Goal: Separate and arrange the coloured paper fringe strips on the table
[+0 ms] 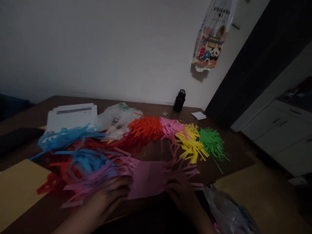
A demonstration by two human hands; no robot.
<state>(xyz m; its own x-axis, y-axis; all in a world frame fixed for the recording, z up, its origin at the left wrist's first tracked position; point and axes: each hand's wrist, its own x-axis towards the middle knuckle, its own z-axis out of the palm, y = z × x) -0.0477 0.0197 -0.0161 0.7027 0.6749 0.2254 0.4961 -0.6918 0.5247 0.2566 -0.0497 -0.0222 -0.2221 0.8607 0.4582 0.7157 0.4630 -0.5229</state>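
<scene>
The pink paper (148, 178) is held at its sides by the left hand (114, 191) and the right hand (179, 190), near the table's (151, 151) front edge. Fringes in blue (90, 159), orange (146, 126), yellow (191, 141) and green (213, 143) are spread behind. By the back edge, a black bottle (179, 100) is seen.

Fringes (146, 126) across a table (231, 161), wall (97, 42) behind.
The fringes run from the table's left part to its right, some overlapping; a fringed sheet (147, 178) lies before them, at the near edge. Papers (70, 117) lie behind the left fringes, a bag (113, 120) just right of the papers. Farther right, near the wall, stands a bottle (179, 101), with a card (199, 115) to its right. Cabinets (280, 126) stand beyond the table's right side.
</scene>
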